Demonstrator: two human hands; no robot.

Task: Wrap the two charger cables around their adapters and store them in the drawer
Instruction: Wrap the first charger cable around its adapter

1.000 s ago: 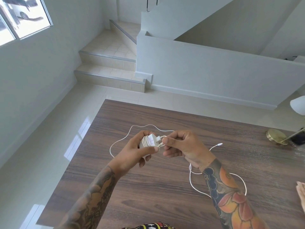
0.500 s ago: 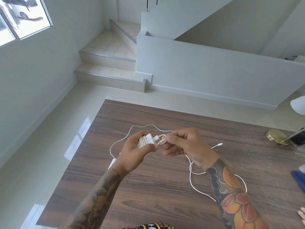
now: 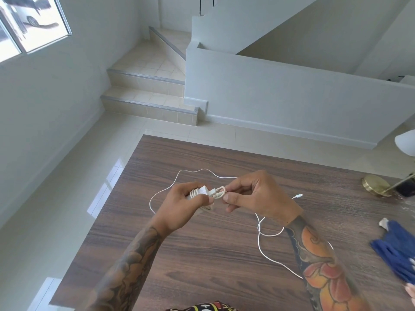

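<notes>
- Wood-grain table [image 3: 202, 254], dark brown, fills the lower part of the view, with pale floor tiles [image 3: 56, 198] off to its left.
- Left hand [image 3: 182, 206] is held up over the table, its grip clamped around a white adapter [image 3: 203, 191] that already has several turns of cable wound on it.
- White cable [image 3: 157, 194] loops out to the left of that hand and arcs over the top toward the other hand, lying on the table.
- Just right of the adapter there's a small loop of cable [image 3: 219, 191] sitting between the two hands.
- Right hand [image 3: 258, 198] has thumb and forefinger pinched together on that loop, the other fingers curled under.
- More of the cable trails out below the right wrist and curves down across the table; part of it is hidden by the forearm.
- Cable's loose plug end [image 3: 298, 195] lies flat on the table just right of the right hand.
- Further right, near the table's far edge, sits a round brass lamp base [image 3: 375, 185], with a white shade [image 3: 406, 142] above it.
- Blurry blue thing [image 3: 395, 254] at the right edge, can't tell what it is.
</notes>
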